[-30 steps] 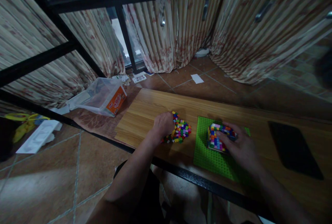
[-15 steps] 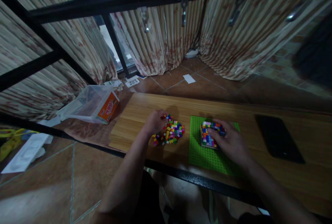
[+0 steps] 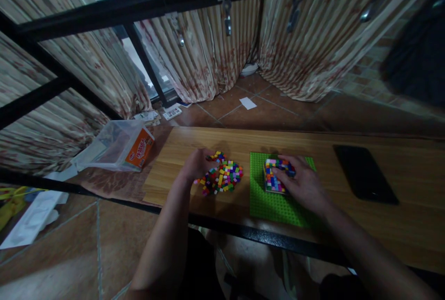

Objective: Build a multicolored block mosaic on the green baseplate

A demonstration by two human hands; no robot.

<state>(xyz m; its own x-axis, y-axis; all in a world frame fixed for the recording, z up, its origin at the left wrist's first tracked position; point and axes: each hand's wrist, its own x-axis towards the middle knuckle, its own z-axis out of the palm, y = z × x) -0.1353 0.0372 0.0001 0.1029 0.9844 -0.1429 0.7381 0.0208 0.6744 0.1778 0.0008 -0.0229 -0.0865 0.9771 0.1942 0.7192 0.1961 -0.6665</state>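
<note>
A pile of small many-coloured bricks [image 3: 222, 177] lies on the wooden table [image 3: 382, 226]. My left hand [image 3: 195, 164] rests at the pile's left edge with curled fingers; what they hold is hidden. To the right lies a green baseplate [image 3: 274, 205] with a block built of coloured bricks [image 3: 273, 180] on it. My right hand [image 3: 301, 184] wraps round the right side of that block.
A black phone [image 3: 365, 174] lies on the table to the right. A clear plastic box with an orange label [image 3: 120, 151] sits at the table's left end on a patterned cloth. Black metal bars and curtains stand behind; papers lie on the tiled floor.
My left hand has slid from on top of the pile to its left edge. The right hand stays on the block. The view has shifted, so everything sits further left and higher.
</note>
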